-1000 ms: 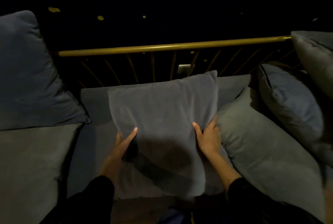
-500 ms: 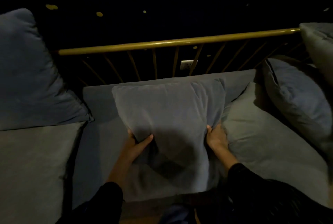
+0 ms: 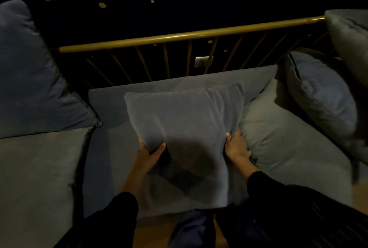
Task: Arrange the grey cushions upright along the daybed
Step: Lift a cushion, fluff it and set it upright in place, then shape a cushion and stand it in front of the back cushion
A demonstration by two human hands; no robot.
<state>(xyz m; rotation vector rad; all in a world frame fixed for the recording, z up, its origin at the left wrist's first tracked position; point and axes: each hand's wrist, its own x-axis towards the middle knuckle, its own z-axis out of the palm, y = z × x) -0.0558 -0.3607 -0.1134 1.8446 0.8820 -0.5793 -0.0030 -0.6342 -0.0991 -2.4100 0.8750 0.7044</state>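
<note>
Head view: both hands grip one square grey cushion [image 3: 185,128] that lies on the daybed's grey mattress [image 3: 111,148], directly in front of the gold rail [image 3: 179,36]. The left hand [image 3: 148,157] is clamped on the cushion's left edge, thumb on the front face and fingers tucked behind. The right hand [image 3: 236,147] is clamped on the cushion's right edge, fingers hidden in the fold between it and its neighbour. The cushion leans back toward the rail, its top edge short of the rail's thin gold spindles [image 3: 189,58].

To the right of the held cushion, touching it, a paler grey cushion [image 3: 288,142] lies tilted. Beyond that one, closer to the rail's right end, a blue-grey cushion [image 3: 322,96] leans, with another grey cushion [image 3: 352,40] above it covering the rail's end. At the rail's left end stands a large blue-grey cushion [image 3: 29,80], and below it a flat grey pad [image 3: 37,178]. Through the spindles shows a white wall socket [image 3: 203,61].
</note>
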